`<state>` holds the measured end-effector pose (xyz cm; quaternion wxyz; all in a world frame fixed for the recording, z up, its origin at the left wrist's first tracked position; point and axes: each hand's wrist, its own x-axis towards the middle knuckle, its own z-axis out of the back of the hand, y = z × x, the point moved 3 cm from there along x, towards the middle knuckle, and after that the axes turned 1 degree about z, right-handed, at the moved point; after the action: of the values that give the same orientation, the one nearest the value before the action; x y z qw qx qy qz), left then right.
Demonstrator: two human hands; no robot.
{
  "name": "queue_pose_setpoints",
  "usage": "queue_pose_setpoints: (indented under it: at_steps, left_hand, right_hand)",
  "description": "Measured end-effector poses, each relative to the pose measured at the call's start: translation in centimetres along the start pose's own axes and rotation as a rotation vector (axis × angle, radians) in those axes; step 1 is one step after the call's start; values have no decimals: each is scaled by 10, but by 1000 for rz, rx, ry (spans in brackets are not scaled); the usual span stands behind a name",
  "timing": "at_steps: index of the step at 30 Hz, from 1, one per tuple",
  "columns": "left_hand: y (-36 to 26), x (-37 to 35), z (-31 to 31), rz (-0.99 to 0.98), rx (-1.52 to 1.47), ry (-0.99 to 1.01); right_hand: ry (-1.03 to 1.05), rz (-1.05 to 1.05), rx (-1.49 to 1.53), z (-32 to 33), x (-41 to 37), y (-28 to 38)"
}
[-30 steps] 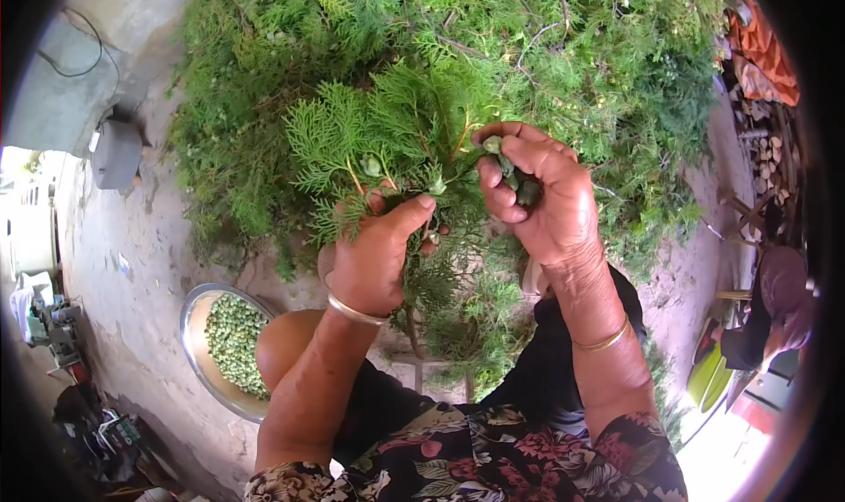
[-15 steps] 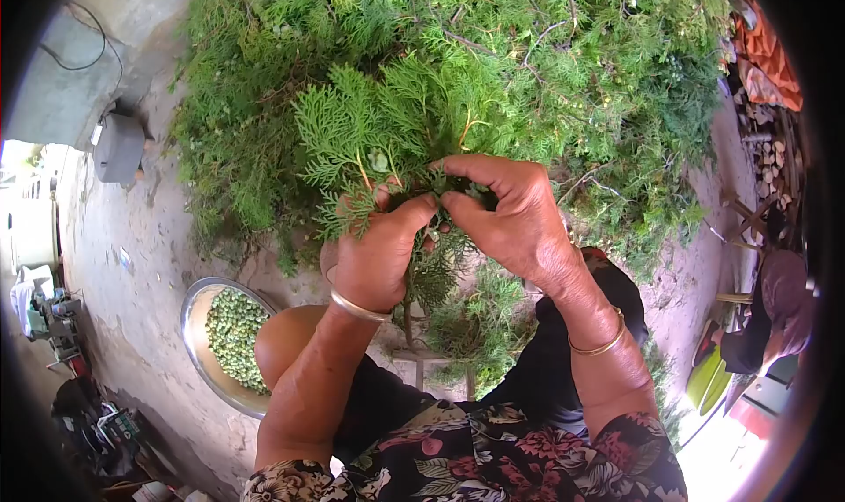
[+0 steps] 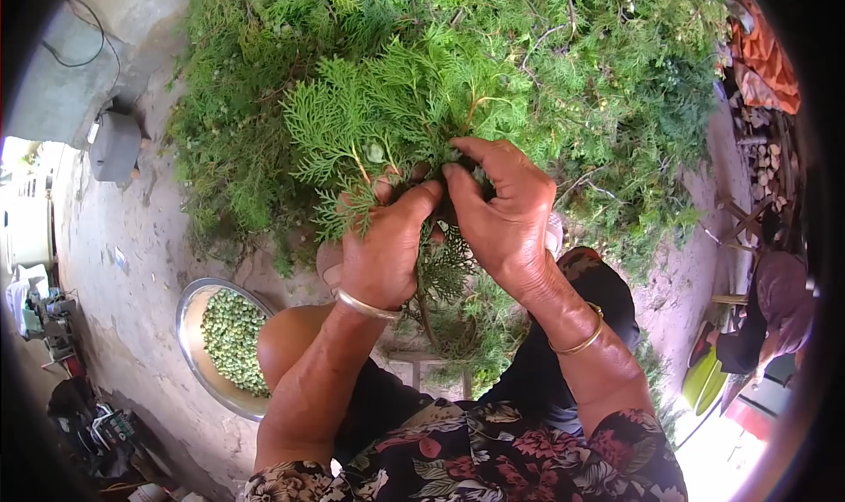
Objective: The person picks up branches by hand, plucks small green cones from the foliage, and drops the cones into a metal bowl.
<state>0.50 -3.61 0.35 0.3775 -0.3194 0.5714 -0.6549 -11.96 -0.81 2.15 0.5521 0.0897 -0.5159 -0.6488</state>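
Left hand (image 3: 380,254) grips cypress sprig (image 3: 396,115); right hand (image 3: 500,216) pinches into it, thumbs touching. Metal bowl (image 3: 189,354) near left knee, ground beside bare.

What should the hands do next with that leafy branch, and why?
Probably the right hand should pull off the pale green cone on the sprig that the left hand grips; the bowl beside already holds many like it.

Left hand (image 3: 383,251) grips a green conifer sprig (image 3: 387,119), right hand (image 3: 502,216) pinching into it, thumbs almost touching. Big pile of cut branches (image 3: 616,71) far. Metal bowl (image 3: 195,301) of green seeds (image 3: 231,330) near left on dirt ground (image 3: 132,247).
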Motion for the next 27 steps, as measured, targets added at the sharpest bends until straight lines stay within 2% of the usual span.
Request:
queue_pose_setpoints:
  at_steps: [1, 5, 7, 8, 10, 11, 14, 15, 17, 18, 20, 22, 23, 24, 26, 27]
  left_hand:
    - [5, -1, -1, 93, -188, -56]
    - [-4, -5, -3, 240, -150, -15]
    - [1, -11, -11, 579, -508, -98]
    - [7, -11, -7, 577, -512, -98]
    - [13, -10, 2, 194, -222, 57]
    - [3, -7, 1, 414, -389, -1]
    - [7, -9, 4, 369, -459, -91]
    - [8, -9, 4, 370, -458, -92]
    - [2, -6, 6, 124, -6, -17]
    - [-2, -4, 6, 126, 1, -19]
    - [-2, -4, 0, 543, -631, -151]
    - [1, -4, 1, 531, -590, -96]
    - [2, -3, 0, 517, -554, -41]
    - [2, -4, -1, 518, -552, -38]
    - [-3, -6, -1, 303, -137, 11]
    - [2, -7, -2, 216, -73, 38]
  right_hand:
    - [-32, 6, 21, 0, 1, -1]
    - [-131, 98, -109, 7, 16, -10]
    - [-49, -482, 323, 18, 30, -20]
    - [-48, -479, 320, 23, 33, -20]
    - [53, -787, 1080, 20, 31, -23]
    - [103, -811, 1157, 18, 29, -25]
    - [197, -866, 1301, 17, 26, -21]
    - [239, -857, 1303, 17, 26, -19]
    - [276, -827, 1266, 17, 25, -14]
    - [311, -793, 1228, 17, 25, -12]
    - [327, -774, 1201, 16, 22, -10]
    - [344, -693, 991, 16, 18, -7]
    - [340, -693, 992, 15, 17, -6]
    - [344, -555, 837, 14, 17, -2]
    - [345, -285, 522, 13, 18, 5]
    - [313, -225, 444, 10, 15, 4]
